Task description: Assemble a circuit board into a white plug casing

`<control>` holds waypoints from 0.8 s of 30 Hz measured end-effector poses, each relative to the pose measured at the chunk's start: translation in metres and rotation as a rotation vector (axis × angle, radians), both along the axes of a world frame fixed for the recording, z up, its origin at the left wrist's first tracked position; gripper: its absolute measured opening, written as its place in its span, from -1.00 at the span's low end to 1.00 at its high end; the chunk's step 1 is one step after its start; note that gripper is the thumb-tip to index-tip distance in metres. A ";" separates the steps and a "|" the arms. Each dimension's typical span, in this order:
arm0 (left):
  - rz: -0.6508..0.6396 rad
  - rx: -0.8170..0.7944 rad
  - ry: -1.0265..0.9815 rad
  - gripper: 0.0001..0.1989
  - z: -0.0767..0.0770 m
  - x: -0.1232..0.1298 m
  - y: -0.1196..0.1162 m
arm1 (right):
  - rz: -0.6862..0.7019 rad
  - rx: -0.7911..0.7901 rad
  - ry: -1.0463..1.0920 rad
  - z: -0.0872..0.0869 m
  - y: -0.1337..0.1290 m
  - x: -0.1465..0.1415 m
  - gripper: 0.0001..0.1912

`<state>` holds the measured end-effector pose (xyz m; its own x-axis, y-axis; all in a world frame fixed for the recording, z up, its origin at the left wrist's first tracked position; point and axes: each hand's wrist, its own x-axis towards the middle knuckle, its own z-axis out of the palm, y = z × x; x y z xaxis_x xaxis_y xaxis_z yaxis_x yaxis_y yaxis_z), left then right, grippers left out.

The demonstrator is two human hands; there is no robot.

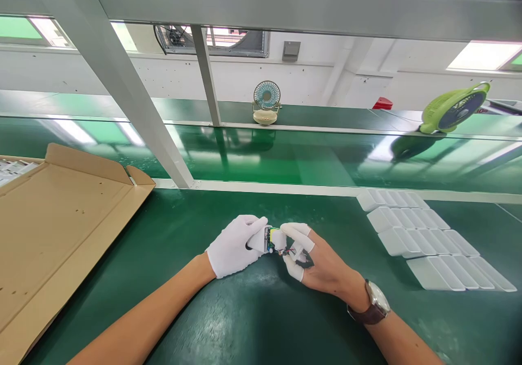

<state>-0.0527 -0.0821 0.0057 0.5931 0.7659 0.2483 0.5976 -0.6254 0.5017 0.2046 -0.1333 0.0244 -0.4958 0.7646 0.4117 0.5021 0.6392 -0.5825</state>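
My left hand point(237, 246), in a white glove, is closed around a small white plastic housing point(256, 241). From the housing's right side a green circuit board point(269, 239) with a yellow part sticks out. My right hand point(300, 251) wears white finger covers and a wristwatch. Its thumb and fingers are pinched at the right end of the board, by a white piece point(279, 239). Thin wires and another white part point(299, 252) show under its fingers; how they are joined is too small to tell. Both hands are just above the green table point(228, 321).
An open cardboard box point(65, 212) lies at the left. Rows of translucent white trays point(444, 270) stand at the right. Behind a white rail point(277, 189) are a small fan point(267, 101) and a green fan point(454, 109). A slanted metal post point(134, 93) rises at the left.
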 end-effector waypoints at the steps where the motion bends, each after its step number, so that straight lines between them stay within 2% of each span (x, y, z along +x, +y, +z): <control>1: -0.002 -0.001 -0.001 -0.31 0.001 0.001 0.000 | 0.000 0.007 -0.001 -0.001 0.000 0.000 -0.23; 10: -0.028 -0.008 -0.028 -0.40 0.006 0.002 -0.002 | 0.005 0.024 -0.033 0.005 0.001 -0.005 -0.18; 16: -0.043 -0.047 -0.024 -0.37 0.007 0.002 -0.001 | -0.009 -0.028 -0.080 0.011 0.000 -0.006 -0.26; 24: -0.023 -0.039 -0.020 -0.46 0.010 0.005 -0.003 | 0.003 0.039 -0.083 0.011 0.001 -0.006 -0.22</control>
